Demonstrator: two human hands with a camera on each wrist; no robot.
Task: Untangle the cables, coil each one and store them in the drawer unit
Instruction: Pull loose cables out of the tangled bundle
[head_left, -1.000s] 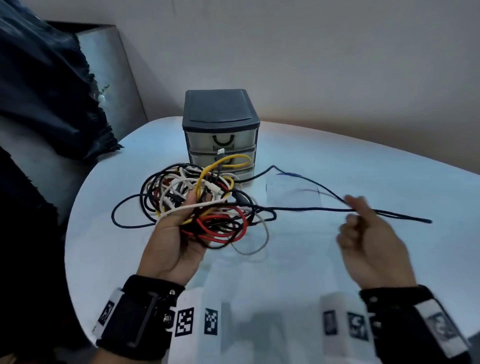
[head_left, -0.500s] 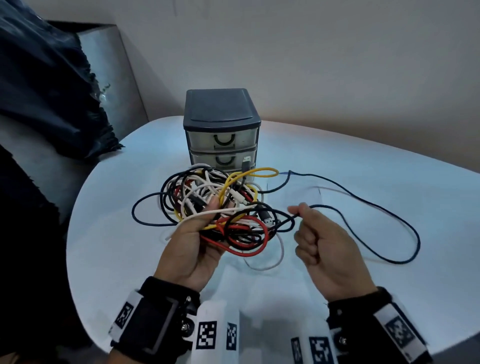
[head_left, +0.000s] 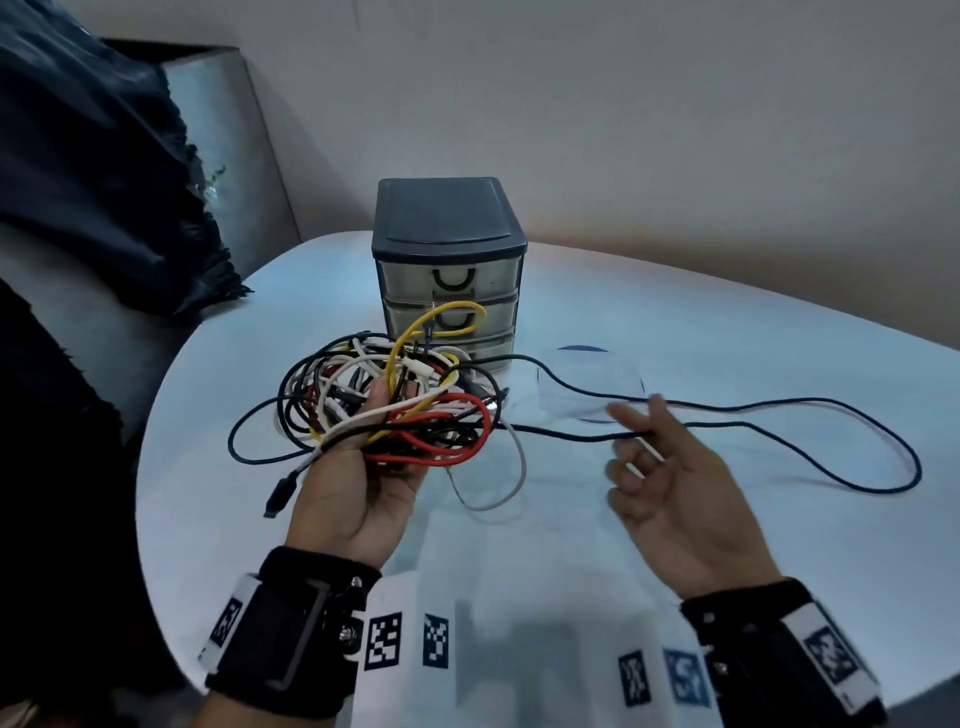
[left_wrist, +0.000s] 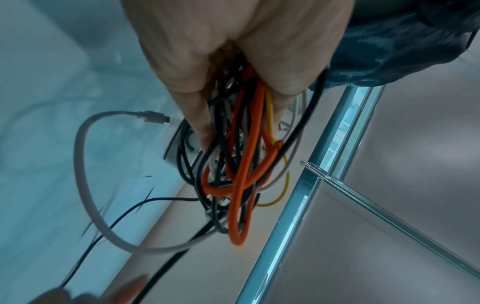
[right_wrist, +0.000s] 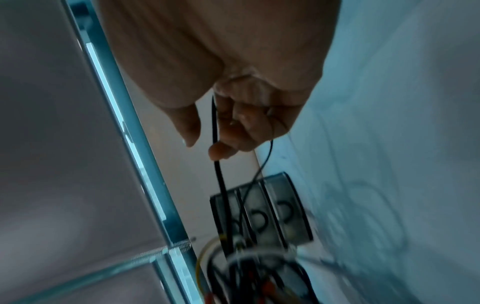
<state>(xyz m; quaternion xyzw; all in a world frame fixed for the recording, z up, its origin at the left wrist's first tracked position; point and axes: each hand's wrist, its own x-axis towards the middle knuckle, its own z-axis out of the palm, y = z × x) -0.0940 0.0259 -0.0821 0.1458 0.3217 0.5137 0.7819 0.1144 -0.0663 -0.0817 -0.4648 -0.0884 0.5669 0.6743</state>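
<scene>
Drawers of the drawer unit (head_left: 450, 296) sit shut beyond the fingertips, contents unclear. Left hand (head_left: 358, 483) grips the cable tangle (head_left: 410, 405); right hand (head_left: 675, 488), fingers loosely curled, hooks the black cable (head_left: 779, 421) trailing rightward across the table (head_left: 727, 332).

Black wrist straps (head_left: 291, 631) (seemingly buckled), white square-patterned marker tags (head_left: 383, 641).

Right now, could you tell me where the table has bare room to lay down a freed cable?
Bare table lies near the front edge between the left hand and right hand, and behind the black cable, right of the drawer unit. It is crowded in front of the unit, where the cable tangle hangs.
</scene>
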